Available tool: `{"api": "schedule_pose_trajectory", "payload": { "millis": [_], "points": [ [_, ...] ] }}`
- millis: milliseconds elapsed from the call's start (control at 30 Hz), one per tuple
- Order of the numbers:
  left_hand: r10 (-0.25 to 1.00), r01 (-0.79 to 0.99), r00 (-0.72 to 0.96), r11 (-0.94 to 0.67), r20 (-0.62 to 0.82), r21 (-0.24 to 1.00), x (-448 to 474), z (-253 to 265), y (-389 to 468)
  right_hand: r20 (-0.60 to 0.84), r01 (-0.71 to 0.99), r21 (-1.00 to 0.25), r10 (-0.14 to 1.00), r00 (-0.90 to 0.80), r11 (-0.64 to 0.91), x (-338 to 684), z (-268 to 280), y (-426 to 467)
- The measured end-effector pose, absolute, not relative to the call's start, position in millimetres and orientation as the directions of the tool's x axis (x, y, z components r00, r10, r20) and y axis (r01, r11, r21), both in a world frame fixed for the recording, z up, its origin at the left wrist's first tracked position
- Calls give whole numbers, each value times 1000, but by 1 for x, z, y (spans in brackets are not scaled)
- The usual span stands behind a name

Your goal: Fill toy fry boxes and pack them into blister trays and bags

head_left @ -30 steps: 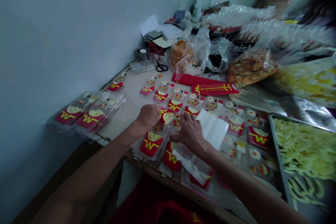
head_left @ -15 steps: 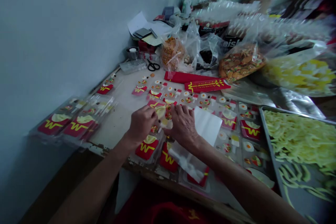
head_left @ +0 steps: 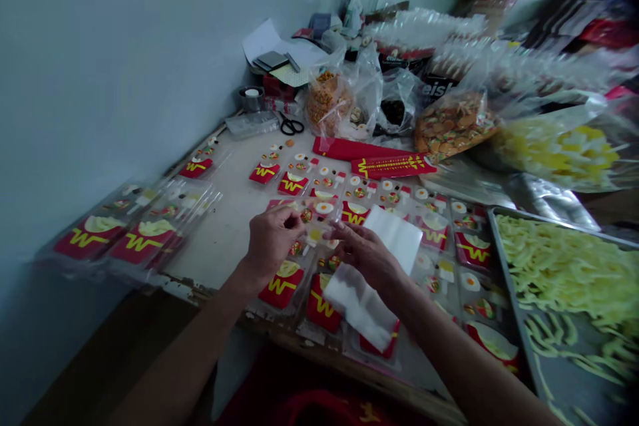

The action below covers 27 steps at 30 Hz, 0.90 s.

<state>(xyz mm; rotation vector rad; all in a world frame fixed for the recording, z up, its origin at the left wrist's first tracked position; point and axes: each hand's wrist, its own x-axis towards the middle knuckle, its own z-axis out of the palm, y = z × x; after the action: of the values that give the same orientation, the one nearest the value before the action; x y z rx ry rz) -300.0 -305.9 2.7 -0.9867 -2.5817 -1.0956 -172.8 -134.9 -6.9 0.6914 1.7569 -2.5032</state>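
My left hand (head_left: 274, 236) is closed in a pinch over the middle rows of clear plastic cases; anything between its fingertips is too small to make out. To its right, my right hand (head_left: 367, 253) hovers with its fingers apart over the same rows. The clear case (head_left: 280, 286) below my left hand bears a red fries box with a yellow zigzag and small toy-food pieces. Beside it lies a similar case (head_left: 322, 303). A white sheet (head_left: 394, 236) and a crumpled white sheet (head_left: 357, 303) lie partly behind my right hand and forearm.
On the right stands a metal tray (head_left: 514, 299) of pale yellow fry-shaped strips. Stacked cases (head_left: 144, 239) sit at the left table edge. Red printed strips (head_left: 394, 165), black scissors (head_left: 290, 124) and a bag of small brown pieces (head_left: 454, 126) lie toward the back.
My hands have moved slightly apart, and the right hand's fingers have lifted and spread. More of the cases between them shows, with a fried-egg piece visible. The crumpled sheet lies flatter.
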Motion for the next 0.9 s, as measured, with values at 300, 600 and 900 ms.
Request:
{"api": "schedule_pose_trajectory", "payload": {
  "millis": [300,600,900],
  "points": [
    [510,599,-774,399,375,694,-257,-8,-287,-375,171,-870,396,-838,-463,-199,-35,-160],
    [645,699,-703,551,299,456,-312,8,-360,-291,224,-893,122,-949,-391,-212,-21,-125],
    [893,872,-451,441,-2,213,-347,-5,-351,-293,227,-893,118,-949,-388,-208,-21,-100]
  ]
}}
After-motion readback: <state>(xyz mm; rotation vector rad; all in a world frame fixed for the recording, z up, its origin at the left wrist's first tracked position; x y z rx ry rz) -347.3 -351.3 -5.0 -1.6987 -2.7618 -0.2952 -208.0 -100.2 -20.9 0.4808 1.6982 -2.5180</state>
